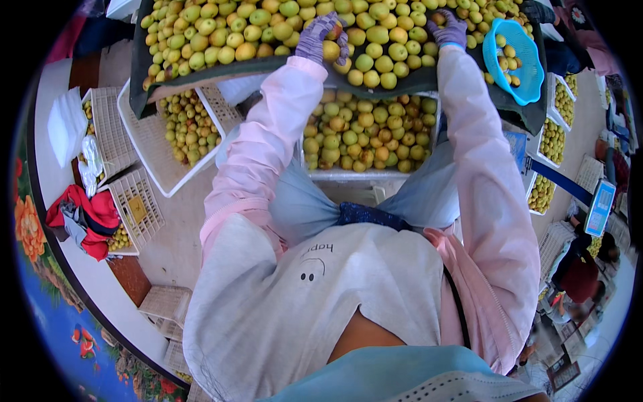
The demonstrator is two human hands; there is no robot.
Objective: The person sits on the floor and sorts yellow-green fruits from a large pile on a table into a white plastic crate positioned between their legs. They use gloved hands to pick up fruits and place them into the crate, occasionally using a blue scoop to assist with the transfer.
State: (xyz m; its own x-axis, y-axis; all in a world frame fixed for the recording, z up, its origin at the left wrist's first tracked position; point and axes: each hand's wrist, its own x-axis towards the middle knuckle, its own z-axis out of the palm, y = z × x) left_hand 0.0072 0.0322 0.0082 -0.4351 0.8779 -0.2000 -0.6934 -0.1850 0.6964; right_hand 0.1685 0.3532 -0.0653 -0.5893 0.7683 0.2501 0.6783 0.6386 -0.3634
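Observation:
Round yellow-green fruits, some blushed red, [236,39] cover a table lined with dark green cloth [226,75]. My left hand [321,39], in a purple knitted glove, has its fingers closed around a reddish fruit [334,31] at the table's near part. At the upper right, my right hand [448,27], gloved alike, grips a dark reddish fruit [438,19] among the others. A blue plastic basket [535,65] with several fruits in it lies tilted to the right of my right hand. Below the table edge, between my knees, stands a white crate [351,174] full of similar fruits.
White plastic crates of fruit stand at the left [171,191] and beyond the table at the right [557,125]. A blue scale display [599,208] stands on an arm at the right. Red clothing [95,211] hangs over a left crate. Other people are near both sides.

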